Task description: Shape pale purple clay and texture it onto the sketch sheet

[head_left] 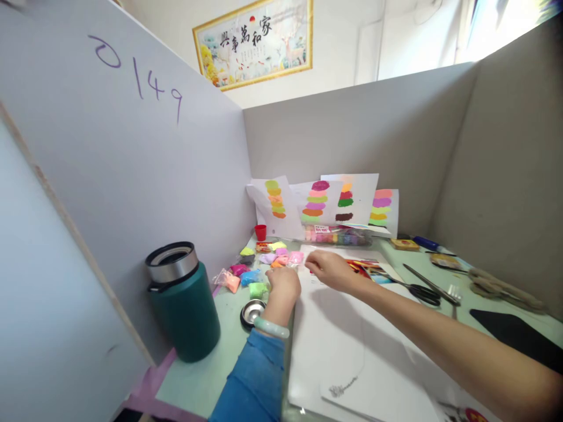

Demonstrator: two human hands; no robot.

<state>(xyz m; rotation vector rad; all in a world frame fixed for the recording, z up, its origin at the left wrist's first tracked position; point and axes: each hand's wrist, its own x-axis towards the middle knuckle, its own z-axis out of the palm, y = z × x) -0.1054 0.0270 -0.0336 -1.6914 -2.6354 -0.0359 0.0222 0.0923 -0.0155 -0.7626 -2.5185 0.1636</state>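
My left hand [284, 285], with a pale green bangle [271, 327] at the wrist, is over the group of small colourful clay packets. Its fingers curl forward and down, and whatever is in them is hidden. The orange packet [280, 263] lies just past its fingertips, and the lime green packet [257, 290] is left of it. Closed, with its fingers bent inward, my right hand [329, 271] hovers over the top of the white paper [328, 328]. A pink packet [296, 258] is close to its fingertips. I cannot make out anything between those fingers.
A green flask [185, 310] stands left, its steel lid [253, 313] beside my left wrist. Colour-swatch sheets [319, 202] lean at the back behind a clay pack [338, 235]. Scissors [422, 293], a fork [454, 296], gloves [505, 290] and a black sheet [516, 334] lie right.
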